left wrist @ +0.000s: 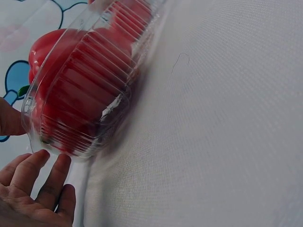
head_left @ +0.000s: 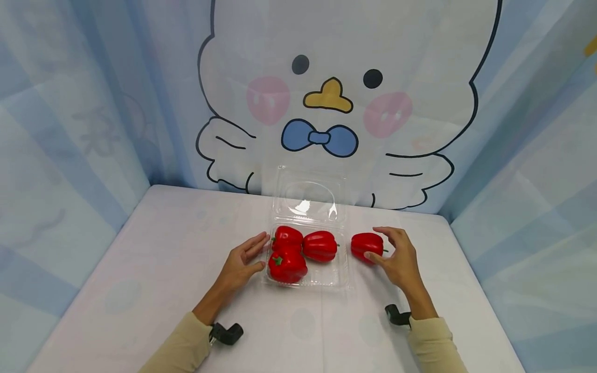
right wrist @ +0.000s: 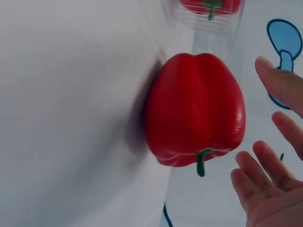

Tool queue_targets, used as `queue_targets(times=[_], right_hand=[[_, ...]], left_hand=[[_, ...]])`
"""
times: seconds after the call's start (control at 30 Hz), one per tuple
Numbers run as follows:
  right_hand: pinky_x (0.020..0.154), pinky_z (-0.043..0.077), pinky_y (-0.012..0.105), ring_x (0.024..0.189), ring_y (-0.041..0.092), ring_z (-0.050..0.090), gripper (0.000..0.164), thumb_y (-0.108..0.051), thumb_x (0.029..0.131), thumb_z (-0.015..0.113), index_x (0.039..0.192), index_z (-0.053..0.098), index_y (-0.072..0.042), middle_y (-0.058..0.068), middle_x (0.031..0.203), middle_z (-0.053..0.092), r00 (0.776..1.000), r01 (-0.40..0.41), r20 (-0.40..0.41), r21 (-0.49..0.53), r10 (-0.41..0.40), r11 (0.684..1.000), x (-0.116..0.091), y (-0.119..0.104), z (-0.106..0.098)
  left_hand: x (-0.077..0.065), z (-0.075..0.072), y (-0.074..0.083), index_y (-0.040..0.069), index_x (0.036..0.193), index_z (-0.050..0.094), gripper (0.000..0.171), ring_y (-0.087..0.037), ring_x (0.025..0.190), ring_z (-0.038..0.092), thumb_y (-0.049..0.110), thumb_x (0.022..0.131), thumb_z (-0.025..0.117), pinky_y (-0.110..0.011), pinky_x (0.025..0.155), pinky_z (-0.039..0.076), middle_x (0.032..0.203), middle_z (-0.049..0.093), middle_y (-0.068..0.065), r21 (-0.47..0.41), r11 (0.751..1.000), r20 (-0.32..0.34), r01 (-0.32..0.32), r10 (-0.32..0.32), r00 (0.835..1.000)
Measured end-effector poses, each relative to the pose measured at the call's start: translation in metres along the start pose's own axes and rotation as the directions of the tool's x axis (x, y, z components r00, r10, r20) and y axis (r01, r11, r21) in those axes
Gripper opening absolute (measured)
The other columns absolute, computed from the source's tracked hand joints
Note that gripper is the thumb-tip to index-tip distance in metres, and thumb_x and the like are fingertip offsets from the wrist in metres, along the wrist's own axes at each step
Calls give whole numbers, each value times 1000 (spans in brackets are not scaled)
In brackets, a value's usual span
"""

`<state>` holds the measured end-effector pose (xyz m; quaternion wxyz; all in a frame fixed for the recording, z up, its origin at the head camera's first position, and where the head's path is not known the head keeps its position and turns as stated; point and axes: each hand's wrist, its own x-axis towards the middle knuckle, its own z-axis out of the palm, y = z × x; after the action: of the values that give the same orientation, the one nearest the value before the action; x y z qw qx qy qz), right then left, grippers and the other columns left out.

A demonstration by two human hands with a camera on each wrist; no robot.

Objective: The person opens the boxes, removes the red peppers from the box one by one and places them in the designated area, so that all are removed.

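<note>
A clear plastic clamshell box (head_left: 328,277) stands on the table with its lid (head_left: 310,199) raised at the back. In it are three red bell peppers, one at the front left (head_left: 288,267), one behind it (head_left: 287,237) and one on the right (head_left: 320,246). My left hand (head_left: 243,261) is at the box's left side, its fairly straight fingertips right at the wall. A fourth red bell pepper (right wrist: 194,109) lies on the table right of the box, its green stem pointing right. Over it my right hand (head_left: 396,256) is spread, thumb and fingers apart, not closed round it.
A white cloth covers the table (head_left: 298,326). Behind it hangs a curtain (head_left: 345,52) printed with a cartoon bird, and pale blue curtains (head_left: 60,129) flank both sides. Each wrist bears a dark camera mount (head_left: 227,334).
</note>
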<state>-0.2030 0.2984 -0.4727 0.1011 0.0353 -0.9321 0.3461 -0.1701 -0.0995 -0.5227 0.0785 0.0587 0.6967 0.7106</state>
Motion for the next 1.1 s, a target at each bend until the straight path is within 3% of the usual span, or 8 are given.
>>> queue_targets(times=[0.2, 0.47, 0.77, 1.1], right_hand=[[115, 49, 61, 144, 39, 50, 73, -14, 82, 92, 148, 60, -17, 17, 151, 53, 997, 73, -39, 17, -72, 997, 0, -20, -6], [113, 52, 61, 144, 38, 53, 80, -17, 80, 93, 151, 57, -21, 11, 154, 54, 990, 138, -24, 64, -136, 988, 0, -41, 0], [110, 55, 60, 144, 40, 54, 84, -15, 78, 95, 151, 56, -21, 10, 156, 55, 981, 187, 36, 103, -192, 977, -3, -64, 20], [106, 58, 59, 140, 41, 56, 84, -19, 77, 96, 151, 56, -26, 6, 156, 54, 973, 190, 109, 119, -203, 974, -3, -68, 48]], left_hand=[[-1, 1, 2, 13, 166, 36, 79, -28, 156, 45, -7, 94, 64, -29, 116, 45, 168, 45, -4, -6, 1000, 0, 4, -4, 1000], [-2, 2, 4, 13, 166, 36, 79, -27, 155, 46, -7, 95, 64, -29, 116, 44, 168, 45, -3, -8, 1000, -5, 16, -16, 1000], [-1, 0, 2, 12, 166, 36, 80, -28, 156, 45, -7, 94, 64, -31, 116, 46, 169, 44, -3, 0, 1000, -7, 12, -12, 1000], [-2, 1, 4, 12, 166, 35, 80, -28, 156, 45, -7, 94, 65, -31, 116, 46, 169, 44, -3, 6, 1000, -7, 17, -17, 1000]])
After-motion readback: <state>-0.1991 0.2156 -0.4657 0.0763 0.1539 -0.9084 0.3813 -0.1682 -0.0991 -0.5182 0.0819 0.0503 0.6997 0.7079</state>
